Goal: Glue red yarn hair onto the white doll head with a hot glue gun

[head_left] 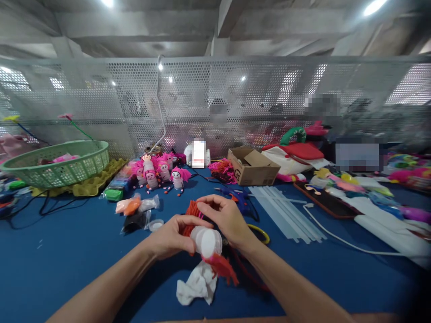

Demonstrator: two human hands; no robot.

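Pinching a cup (209, 242) between thumb and fingers, the left hand (171, 237) has it just beyond some tissue (198, 286); right hand (229, 220) has fingertips on red yarn (192, 210), can't tell from here if they're pinching.

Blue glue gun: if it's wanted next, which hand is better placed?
Right, most likely. The right hand is nearer the blue glue gun, which lies just beyond it. The left hand is farther away, gripping the clear container. The right is at the red yarn, so it may need to leave that first.
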